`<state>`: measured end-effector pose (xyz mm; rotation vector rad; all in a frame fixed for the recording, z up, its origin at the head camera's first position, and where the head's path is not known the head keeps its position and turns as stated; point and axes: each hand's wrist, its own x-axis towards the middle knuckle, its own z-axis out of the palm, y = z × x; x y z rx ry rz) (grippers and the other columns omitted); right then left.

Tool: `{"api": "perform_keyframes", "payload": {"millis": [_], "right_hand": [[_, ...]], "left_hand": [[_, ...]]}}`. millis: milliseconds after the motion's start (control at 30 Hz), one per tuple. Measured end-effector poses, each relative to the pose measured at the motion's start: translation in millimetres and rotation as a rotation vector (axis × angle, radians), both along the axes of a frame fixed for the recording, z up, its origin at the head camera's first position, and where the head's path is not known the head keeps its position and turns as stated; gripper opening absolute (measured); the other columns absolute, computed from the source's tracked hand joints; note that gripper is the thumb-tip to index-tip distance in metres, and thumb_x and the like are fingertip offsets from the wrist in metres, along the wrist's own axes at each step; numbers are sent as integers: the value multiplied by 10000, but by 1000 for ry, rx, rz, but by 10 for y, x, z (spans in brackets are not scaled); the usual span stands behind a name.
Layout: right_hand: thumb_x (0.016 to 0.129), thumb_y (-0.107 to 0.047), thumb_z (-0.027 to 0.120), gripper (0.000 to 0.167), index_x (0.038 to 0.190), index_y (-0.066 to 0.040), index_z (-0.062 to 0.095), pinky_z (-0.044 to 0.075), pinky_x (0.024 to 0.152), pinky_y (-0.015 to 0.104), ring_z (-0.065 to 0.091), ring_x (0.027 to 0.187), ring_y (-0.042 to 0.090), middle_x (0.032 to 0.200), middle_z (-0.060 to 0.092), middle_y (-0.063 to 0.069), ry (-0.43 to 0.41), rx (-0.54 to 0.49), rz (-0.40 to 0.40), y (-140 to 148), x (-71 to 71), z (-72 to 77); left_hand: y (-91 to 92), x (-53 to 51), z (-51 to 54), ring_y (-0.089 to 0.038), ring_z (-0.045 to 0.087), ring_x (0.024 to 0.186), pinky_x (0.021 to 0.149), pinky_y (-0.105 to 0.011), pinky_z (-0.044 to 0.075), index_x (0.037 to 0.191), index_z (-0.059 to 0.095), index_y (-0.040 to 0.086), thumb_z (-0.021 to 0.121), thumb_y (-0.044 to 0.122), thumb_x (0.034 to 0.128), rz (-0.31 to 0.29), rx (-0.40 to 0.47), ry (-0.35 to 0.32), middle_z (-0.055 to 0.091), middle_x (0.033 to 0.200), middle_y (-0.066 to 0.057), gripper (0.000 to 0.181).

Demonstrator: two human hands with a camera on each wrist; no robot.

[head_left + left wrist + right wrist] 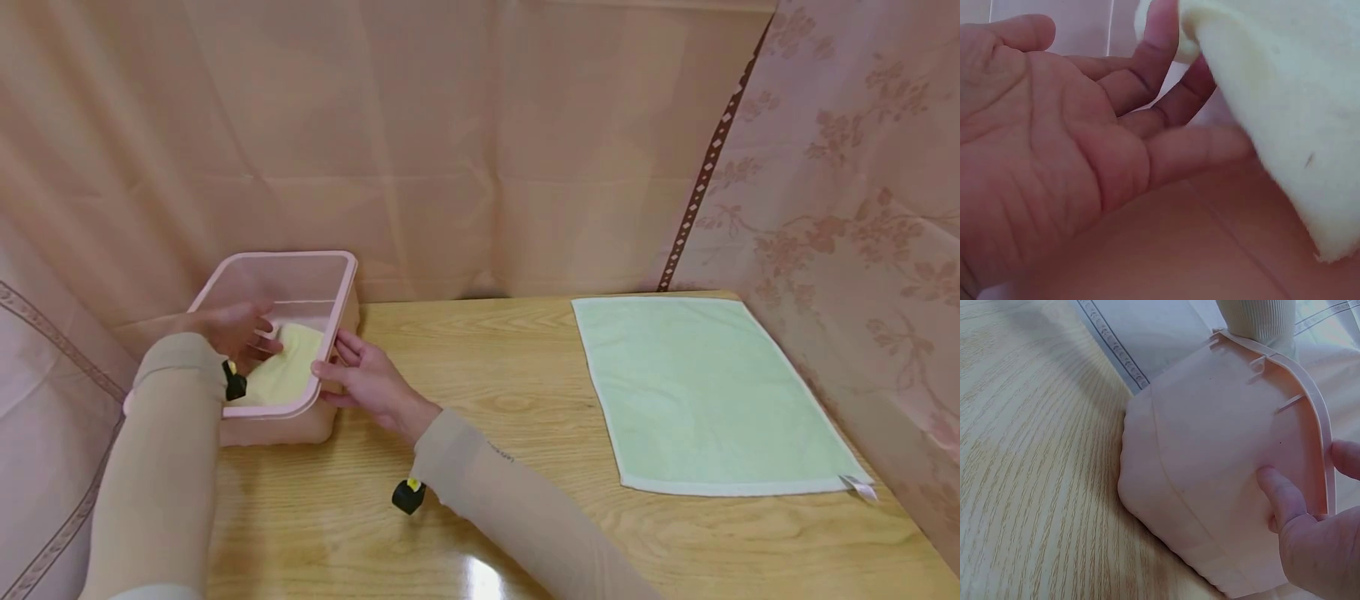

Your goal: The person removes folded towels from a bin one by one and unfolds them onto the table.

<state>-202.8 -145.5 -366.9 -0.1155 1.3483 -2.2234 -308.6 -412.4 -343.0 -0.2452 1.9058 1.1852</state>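
Observation:
A pink bin (279, 429) stands at the left of the table, with a pale yellow cloth (291, 367) inside it. The left hand (238, 329) is in the bin beside the cloth. In the left wrist view that hand (1079, 131) has its palm turned up and its fingers loosely bent, the fingertips touching or just under the edge of the cloth (1291, 106). The right hand (373, 385) holds the bin's right rim; in the right wrist view, the thumb and fingers of the hand (1319, 531) lie on both sides of the rim of the bin (1210, 450).
A light green towel (708, 392) lies flat on the right part of the wooden table (487, 358). Beige and floral curtains (450, 150) hang behind and at both sides. A small black device (408, 497) hangs by the right sleeve.

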Motion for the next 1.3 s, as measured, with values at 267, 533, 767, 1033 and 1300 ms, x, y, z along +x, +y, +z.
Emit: {"api": "perform_keyframes", "payload": {"millis": [267,533,767,1033,1300], "right_hand": [[968,-17,675,661,1557,-156,410,516,961,539,618,1198,227,1591,401,22,-3,-2,-4,10,8,0],[965,-19,680,665,1558,-153,409,526,950,527,629,1189,243,1579,420,27,0,-5,-8,21,11,2],[963,-33,690,672,1559,-164,408,525,951,530,622,1210,267,1580,419,14,-5,8,6,31,7,11],[963,-51,696,674,1560,-174,406,518,960,537,631,1186,228,1580,419,5,-9,21,21,53,26,25],[964,-38,689,677,1563,-157,399,526,955,519,623,1204,253,1604,378,23,-12,5,14,58,28,20]], "left_hand": [[52,41,-37,-308,508,1016,839,-418,584,1429,120,-106,278,412,1069,181,-11,4,325,1240,-267,650],[13,-68,-56,-260,550,1138,962,-370,484,1457,130,-128,279,499,1067,-167,-46,-105,423,1387,-251,753],[37,-73,-40,-118,649,921,818,-239,525,1138,568,66,412,329,1101,-171,12,-128,652,1023,-9,308],[50,-10,33,-99,694,853,770,-208,556,1036,671,65,502,213,1083,-123,70,-104,740,938,-23,230],[75,10,87,-27,662,658,600,-128,500,914,726,83,530,200,1073,-72,38,-58,729,765,20,278]]}}
